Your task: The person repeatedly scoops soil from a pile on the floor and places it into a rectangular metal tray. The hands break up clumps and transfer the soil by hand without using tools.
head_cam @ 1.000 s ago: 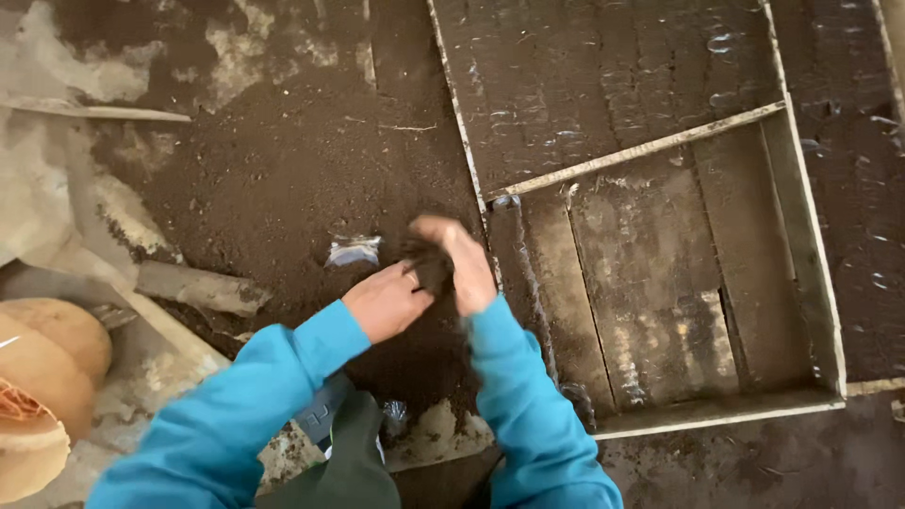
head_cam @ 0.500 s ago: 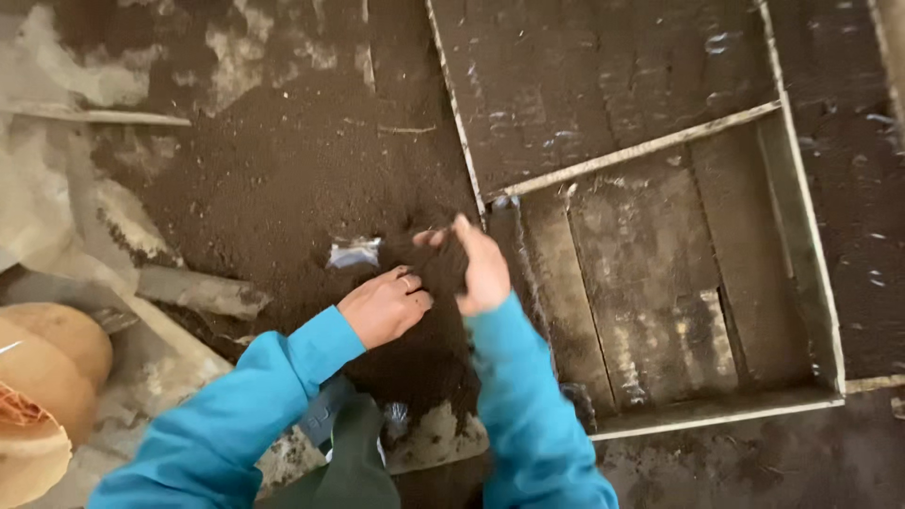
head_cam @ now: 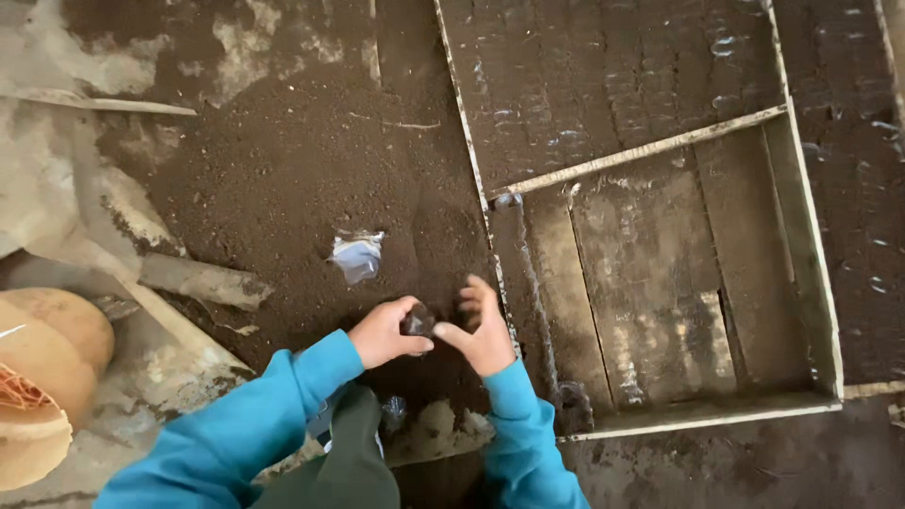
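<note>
Currently left hand [head_cam: 385,332] pinching a dark soil clump [head_cam: 417,320], right hand [head_cam: 481,332] half-open just beside it, fingers spread, both just left of the wooden frame [head_cam: 809,247], over the soil pile [head_cam: 283,179], pale plastic scrap [head_cam: 356,254] further left of frame

Dark soil clump [head_cam: 417,320]: small, rounded, damp-looking; gripped in the left hand [head_cam: 385,332], above the loose soil bed [head_cam: 283,179].
</note>
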